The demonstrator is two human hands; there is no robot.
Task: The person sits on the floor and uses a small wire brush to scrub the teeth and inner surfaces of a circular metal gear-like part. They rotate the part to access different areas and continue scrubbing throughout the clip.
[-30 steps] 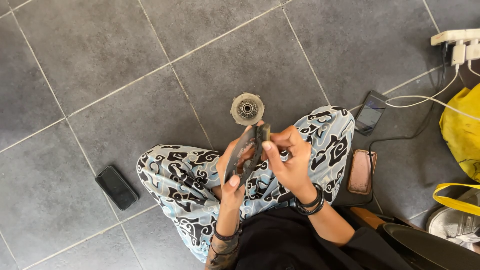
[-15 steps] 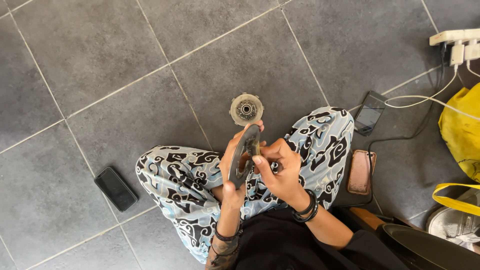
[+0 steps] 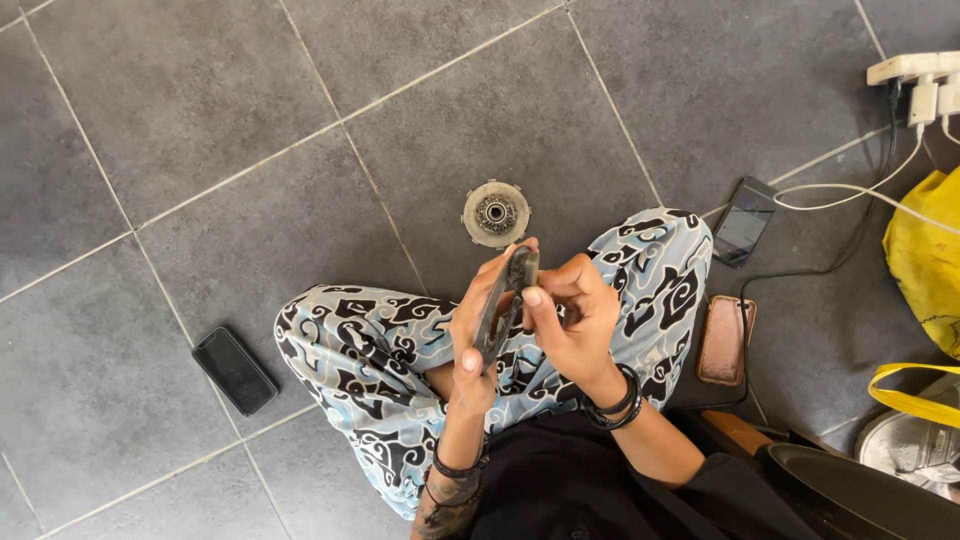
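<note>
I sit cross-legged on a grey tiled floor in patterned trousers. Both hands hold one dark, flat, elongated metal part edge-on above my lap. My left hand grips its lower end, thumb at the bottom. My right hand pinches its upper end between thumb and fingers. A round toothed metal disc with a bearing-like centre lies on the floor just beyond my knees, apart from both hands.
A black phone lies on the floor at the left. Another phone on a white cable and a brown case sit right of my knee. A power strip and yellow bag are at the right edge.
The part has turned from broadside toward edge-on in my hands, and my right-hand fingers have shifted from its side to pinching its top. The disc on the floor has not moved.
</note>
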